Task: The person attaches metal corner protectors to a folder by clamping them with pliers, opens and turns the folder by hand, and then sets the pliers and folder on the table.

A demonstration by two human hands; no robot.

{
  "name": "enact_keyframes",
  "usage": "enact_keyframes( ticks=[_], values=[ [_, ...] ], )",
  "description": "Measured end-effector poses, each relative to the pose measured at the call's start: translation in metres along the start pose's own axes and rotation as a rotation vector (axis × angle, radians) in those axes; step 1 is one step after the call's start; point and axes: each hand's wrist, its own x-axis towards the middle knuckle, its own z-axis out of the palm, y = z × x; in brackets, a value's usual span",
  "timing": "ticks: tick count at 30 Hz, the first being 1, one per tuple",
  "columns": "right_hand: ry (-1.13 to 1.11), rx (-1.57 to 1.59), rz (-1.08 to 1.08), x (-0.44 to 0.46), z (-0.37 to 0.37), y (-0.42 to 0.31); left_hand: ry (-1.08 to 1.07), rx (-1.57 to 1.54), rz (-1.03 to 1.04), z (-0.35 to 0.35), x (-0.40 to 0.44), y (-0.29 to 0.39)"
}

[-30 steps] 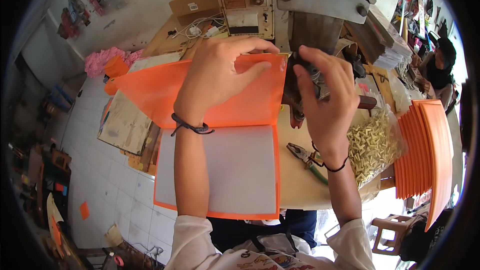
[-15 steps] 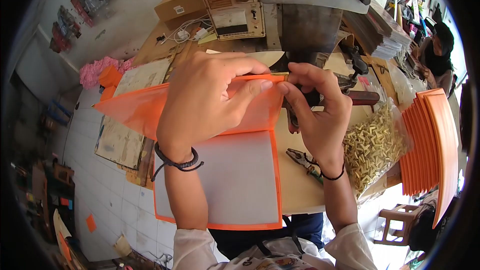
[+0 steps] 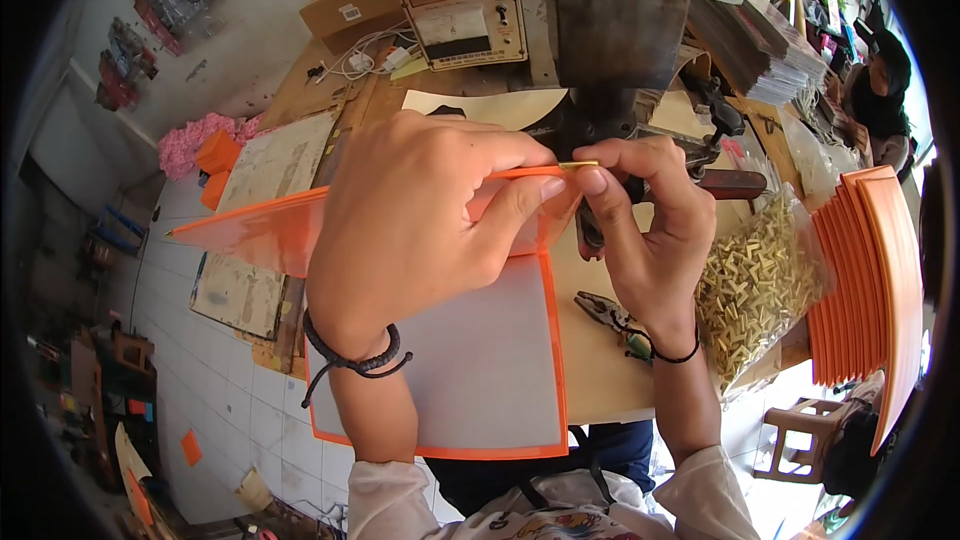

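Observation:
An orange folder (image 3: 558, 350) with a cloudy clear inner sheet lies open before me, one cover raised. My left hand (image 3: 400, 205) pinches the top edge of that raised cover between thumb and fingers. At the cover's right corner, my right hand (image 3: 655, 215) grips a small brass corner piece (image 3: 578, 165) between thumb and forefinger. The brass piece touches the orange edge; how far it sits over the corner is hidden by my fingers. Below my right hand lie pliers (image 3: 605, 312). A clear bag of brass corner pieces (image 3: 760, 285) stands to the right.
A stack of orange folders (image 3: 850, 280) rises at the right edge. Behind my hands stands a metal press (image 3: 620, 40) beside a control box (image 3: 455, 10). A cardboard box (image 3: 350, 12) sits at the back left. Another person (image 3: 882, 80) is at the far right.
The raised cover has tipped so its top edge shows more edge-on. The brass piece at its corner is now more visible between my right fingers. The view has shifted slightly.

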Motion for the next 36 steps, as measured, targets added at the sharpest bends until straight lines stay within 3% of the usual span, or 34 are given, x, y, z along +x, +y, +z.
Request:
enact_keyframes(
  ticks=[6,16,26,30,31,36],
  values=[
    [0.041,0.021,-0.059,0.000,0.002,0.001,0.018,0.008,0.020,0.000,-0.001,0.000],
    [0.042,0.112,0.069,-0.003,0.004,-0.004,-0.009,0.038,0.027,-0.004,0.000,0.003],
    [0.032,0.096,0.037,-0.003,0.004,-0.003,-0.007,0.027,0.030,-0.003,0.000,0.003],
    [0.193,0.288,0.232,-0.004,0.005,-0.006,-0.057,0.005,0.065,-0.005,-0.002,0.000],
    [0.147,0.395,0.190,-0.001,-0.005,0.000,-0.034,0.006,0.040,-0.004,-0.002,-0.002],
    [0.103,0.257,0.140,0.001,-0.009,-0.005,0.010,0.043,-0.060,0.000,0.005,-0.005]
  ],
)
